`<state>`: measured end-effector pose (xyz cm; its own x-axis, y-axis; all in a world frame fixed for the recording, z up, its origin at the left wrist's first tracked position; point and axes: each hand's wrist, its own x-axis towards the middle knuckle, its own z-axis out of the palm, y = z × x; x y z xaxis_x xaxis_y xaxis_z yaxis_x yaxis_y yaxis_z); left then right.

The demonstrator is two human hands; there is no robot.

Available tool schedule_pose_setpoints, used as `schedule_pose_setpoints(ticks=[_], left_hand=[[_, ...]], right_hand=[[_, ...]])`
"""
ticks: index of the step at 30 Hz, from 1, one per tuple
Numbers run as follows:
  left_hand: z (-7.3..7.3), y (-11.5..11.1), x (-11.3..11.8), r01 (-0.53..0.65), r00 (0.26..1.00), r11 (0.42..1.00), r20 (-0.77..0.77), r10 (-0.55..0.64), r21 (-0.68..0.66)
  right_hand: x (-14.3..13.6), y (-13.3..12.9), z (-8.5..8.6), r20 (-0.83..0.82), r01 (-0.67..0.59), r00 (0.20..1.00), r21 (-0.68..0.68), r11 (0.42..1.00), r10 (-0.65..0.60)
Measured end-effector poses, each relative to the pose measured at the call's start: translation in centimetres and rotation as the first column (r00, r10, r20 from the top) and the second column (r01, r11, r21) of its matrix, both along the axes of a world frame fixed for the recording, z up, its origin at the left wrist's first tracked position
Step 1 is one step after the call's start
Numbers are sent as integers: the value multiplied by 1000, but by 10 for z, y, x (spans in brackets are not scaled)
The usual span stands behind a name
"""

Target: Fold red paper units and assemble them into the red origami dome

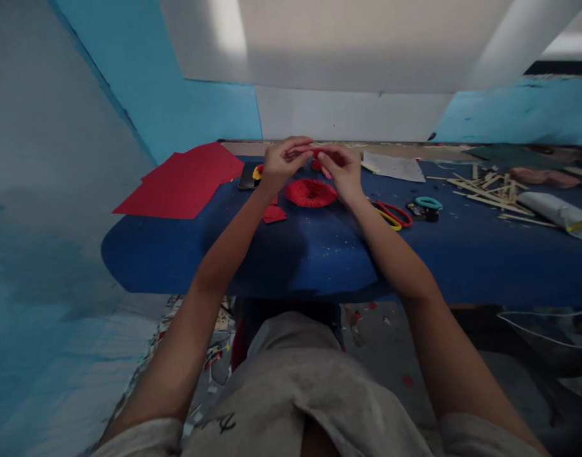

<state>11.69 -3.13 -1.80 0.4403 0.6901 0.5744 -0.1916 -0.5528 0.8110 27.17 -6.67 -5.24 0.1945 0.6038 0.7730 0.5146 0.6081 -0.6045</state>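
Blue, smooth-looking and rounded at its near left corner, the table [329, 273] spans the view and bears everything else. On its left end lie overlapping red sheets [181, 184], flat, straight-edged and probably paper, set to the side perhaps so that the middle stays free for handwork. The left hand [282, 166] and right hand [345, 171] meet above the far half of the table, fingertips drawn together in a pinch around a small red piece [318, 153]; both seem to steady it, likely because it is too slight for a full grip. To the right, pale, thin sticks [490, 190] lie crisscrossed in a loose heap, apparently wooden, with a creased white sheet [396, 166] nearer the hands. Just below the hands sits a round red piece [297, 194], its rim finely ruffled around a darker centre, seemingly placed within easy reach. Beside the right forearm rest red and yellow looped handles [399, 217], smooth and probably scissors, then a turquoise ring [428, 203]. Smaller red squares [274, 214] lie by the left forearm. The pinched piece is smallest, its exact shape hidden by fingers.
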Motion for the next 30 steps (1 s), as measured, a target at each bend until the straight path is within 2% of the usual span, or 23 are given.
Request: schedule_pose_setpoints(ticks=[7,12,17,19,22,25,30], left_hand=[[6,-11,-2,-10,1000,995,8,11,-103],[8,-12,-2,-3,1000,981,5,4,-192],[-2,5,3,39,998,991,-46,-45,-125],[-6,12,5,-1,998,997,-70,-5,-76],[-11,18,7,-120,990,993,-73,121,13],[-13,19,7,-153,983,987,-97,157,42],[-7,16,4,-16,991,996,-135,5,-86]], right_hand=[[1,-7,5,-14,32,999,101,994,-30],[3,-13,8,31,106,994,84,991,-109],[5,-15,7,81,130,988,64,989,-135],[6,-13,5,95,164,981,65,984,-170],[7,-10,-1,154,204,966,51,978,-209],[7,-4,-8,187,144,972,24,989,-146],[6,6,-14,87,-12,996,-12,1000,13]])
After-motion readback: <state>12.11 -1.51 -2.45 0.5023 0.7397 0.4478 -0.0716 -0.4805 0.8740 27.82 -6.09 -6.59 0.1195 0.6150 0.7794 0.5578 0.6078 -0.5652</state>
